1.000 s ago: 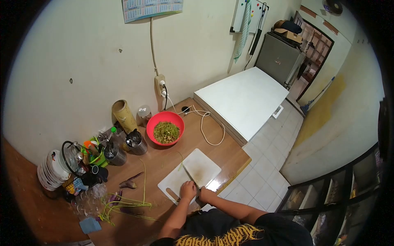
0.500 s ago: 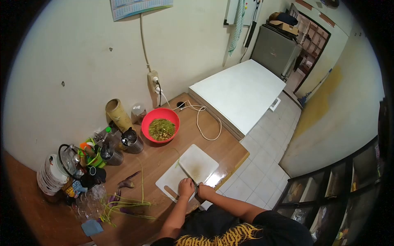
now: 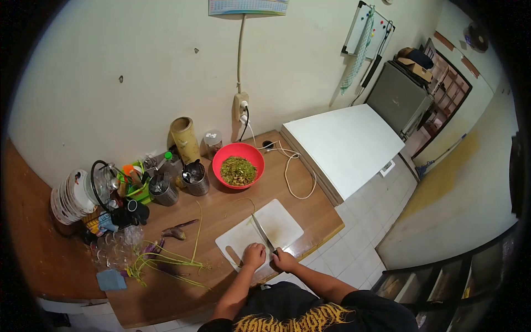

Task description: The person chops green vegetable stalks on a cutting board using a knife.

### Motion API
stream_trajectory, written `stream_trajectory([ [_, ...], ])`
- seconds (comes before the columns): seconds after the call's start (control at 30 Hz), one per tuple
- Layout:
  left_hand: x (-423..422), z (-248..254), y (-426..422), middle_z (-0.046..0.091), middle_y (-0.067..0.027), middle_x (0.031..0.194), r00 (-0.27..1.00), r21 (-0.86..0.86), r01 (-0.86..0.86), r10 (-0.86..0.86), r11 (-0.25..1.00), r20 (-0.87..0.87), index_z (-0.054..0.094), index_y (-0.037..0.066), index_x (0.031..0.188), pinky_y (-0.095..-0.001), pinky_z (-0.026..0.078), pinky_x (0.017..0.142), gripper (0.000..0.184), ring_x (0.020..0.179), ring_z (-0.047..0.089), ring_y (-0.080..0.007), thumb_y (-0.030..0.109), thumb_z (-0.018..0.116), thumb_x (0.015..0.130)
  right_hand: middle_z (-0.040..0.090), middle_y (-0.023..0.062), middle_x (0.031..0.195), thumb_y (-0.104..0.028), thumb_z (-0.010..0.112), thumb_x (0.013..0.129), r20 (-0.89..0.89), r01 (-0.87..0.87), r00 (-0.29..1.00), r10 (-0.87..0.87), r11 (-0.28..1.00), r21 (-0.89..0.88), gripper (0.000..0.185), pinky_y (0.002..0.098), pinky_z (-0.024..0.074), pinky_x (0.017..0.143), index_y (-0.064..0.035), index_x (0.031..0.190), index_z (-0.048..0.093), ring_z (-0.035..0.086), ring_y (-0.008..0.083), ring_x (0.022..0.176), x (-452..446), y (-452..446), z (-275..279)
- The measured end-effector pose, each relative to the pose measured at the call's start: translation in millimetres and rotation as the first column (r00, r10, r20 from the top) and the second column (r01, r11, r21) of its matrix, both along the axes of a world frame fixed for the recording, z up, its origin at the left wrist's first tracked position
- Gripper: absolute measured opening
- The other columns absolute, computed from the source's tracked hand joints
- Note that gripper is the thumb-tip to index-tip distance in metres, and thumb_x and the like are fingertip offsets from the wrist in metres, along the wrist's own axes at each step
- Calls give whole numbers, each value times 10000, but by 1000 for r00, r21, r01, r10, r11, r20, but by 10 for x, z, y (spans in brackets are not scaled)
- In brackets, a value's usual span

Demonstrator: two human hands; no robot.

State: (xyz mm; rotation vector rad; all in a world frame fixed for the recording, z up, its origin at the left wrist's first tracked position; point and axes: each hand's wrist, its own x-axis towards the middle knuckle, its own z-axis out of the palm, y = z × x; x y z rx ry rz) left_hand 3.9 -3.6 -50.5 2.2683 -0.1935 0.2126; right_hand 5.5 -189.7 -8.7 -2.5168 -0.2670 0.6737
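My right hand (image 3: 285,259) grips the dark handle of a kitchen knife (image 3: 263,232), its blade pointing away from me over a white cutting board (image 3: 290,221). Close on its left, my left hand (image 3: 254,255) rests on the board with fingers curled; what they may hold is hidden. A thin green long bean (image 3: 250,201) curves over the board's far edge, beside the knife tip. More long beans (image 3: 182,263) lie loose on the left of the table, near a purplish eggplant (image 3: 175,233).
Behind the board stands a red bowl (image 3: 217,166) of chopped greens. Utensil holders (image 3: 197,185), a bamboo tube (image 3: 185,138) and a dish rack with plates (image 3: 69,199) line the left. A white cable (image 3: 287,177) lies at the back right, beside a white-topped chest (image 3: 343,146).
My head view has shifted, so the scene sits further right. My right hand has moved slightly away from the left, and the knife blade now shows more clearly. Both hands stay low over the board.
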Motion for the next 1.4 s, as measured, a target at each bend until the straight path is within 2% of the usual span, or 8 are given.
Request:
stream_trajectory([
  [0.13, -5, 61, -26, 654, -141, 864, 1000, 20, -7, 7, 1000, 9, 649, 69, 842, -476, 511, 821, 65, 881, 632, -353, 112, 652, 793, 661, 319, 898, -373, 512, 1021, 95, 161, 978, -188, 958, 237, 377, 547, 505, 730, 2, 1052, 487, 653, 508, 876, -165, -302, -122],
  [0.4, -38, 67, -117, 658, -151, 887, 999, 98, -16, 19, 995, -26, 669, 66, 887, -481, 510, 809, 109, 886, 630, -361, 128, 656, 799, 666, 267, 781, -379, 505, 1032, 87, 306, 939, -332, 924, 229, 383, 509, 529, 687, 4, 1012, 500, 672, 467, 770, -154, -485, -234],
  [0.57, 83, 136, -318, 668, -131, 970, 975, 2, -116, 114, 993, -190, 683, 83, 1023, -469, 501, 848, 291, 953, 634, -339, 230, 734, 778, 670, 271, 816, -402, 499, 1026, 109, 164, 976, -190, 963, 213, 398, 517, 525, 713, -5, 1045, 535, 662, 472, 776, -1, -593, -158],
  [0.73, 141, 255, -648, 624, -134, 1107, 961, 285, -167, 220, 944, -168, 635, 87, 1166, -493, 448, 907, 486, 1063, 593, -353, 303, 789, 759, 648, 286, 871, -371, 528, 1012, -83, 82, 995, -49, 877, 473, 355, 529, 504, 762, -19, 1052, 541, 639, 493, 863, 242, -795, -111],
  [0.93, 251, 239, -881, 611, -189, 1057, 933, 288, -220, 287, 932, -216, 629, 53, 1106, -522, 469, 859, 424, 1017, 596, -402, 301, 771, 793, 640, 246, 742, -363, 584, 973, 150, -70, 989, 16, 931, 359, 301, 537, 505, 650, -68, 1022, 550, 634, 478, 701, 1084, -1158, -68],
  [1.27, 404, 210, -1300, 631, -196, 935, 814, 294, -454, 526, 841, -248, 646, 24, 1010, -491, 499, 812, 224, 911, 622, -406, 169, 699, 847, 660, 248, 851, -322, 595, 974, 152, -311, 950, 273, 788, 531, 325, 514, 518, 735, 2, 999, 568, 655, 460, 822, 1855, -1444, -243],
  [1.33, 462, 213, -1371, 638, -180, 902, 792, 246, -519, 569, 818, -221, 659, 25, 972, -489, 498, 805, 175, 904, 624, -390, 144, 684, 847, 666, 251, 849, -317, 599, 972, 111, -319, 945, 309, 788, 527, 340, 507, 527, 751, 22, 989, 577, 657, 460, 841, 1912, -1430, -332],
  [1.4, 511, 284, -1431, 640, -173, 896, 738, 256, -567, 621, 783, -263, 661, 25, 959, -485, 498, 807, 164, 904, 624, -384, 139, 683, 843, 671, 289, 974, -338, 578, 970, -216, -217, 914, 343, 864, 455, 350, 518, 516, 812, -9, 1086, 599, 658, 473, 921, 1984, -1428, -267],
])
